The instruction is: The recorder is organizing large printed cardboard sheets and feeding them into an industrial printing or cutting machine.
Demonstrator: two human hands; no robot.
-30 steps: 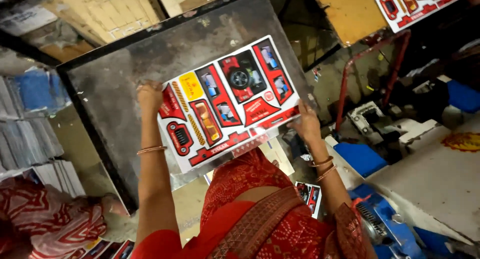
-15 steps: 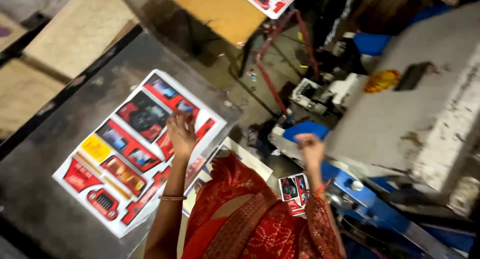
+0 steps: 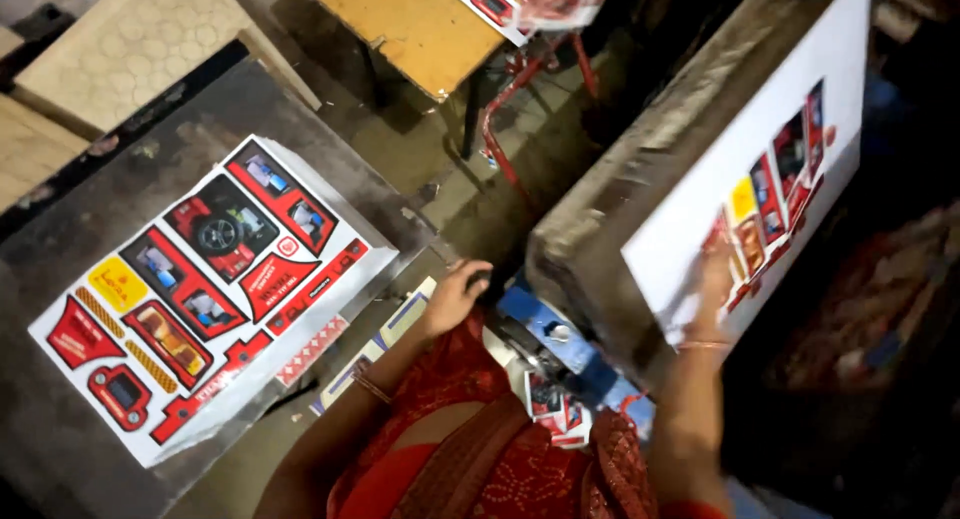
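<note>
Red-printed sheet [image 3: 205,289] lies flat on the grey slab [image 3: 60,419] at nine o'clock, clear of both hands. Left hand [image 3: 455,294] sits near centre, fingers curled by a dark knob [image 3: 483,277]; whether it grips I cannot tell. Right hand [image 3: 712,274], blurred, presses spread fingers on a second sheet [image 3: 700,194] at three o'clock.

Glossy printed paper sheet [image 3: 205,289]; rough dull metal table [image 3: 60,429]; wooden board [image 3: 410,19].

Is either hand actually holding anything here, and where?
The right hand rests on a printed sheet, near its lower edge; a grip cannot be told. The left hand holds nothing visible.
</note>
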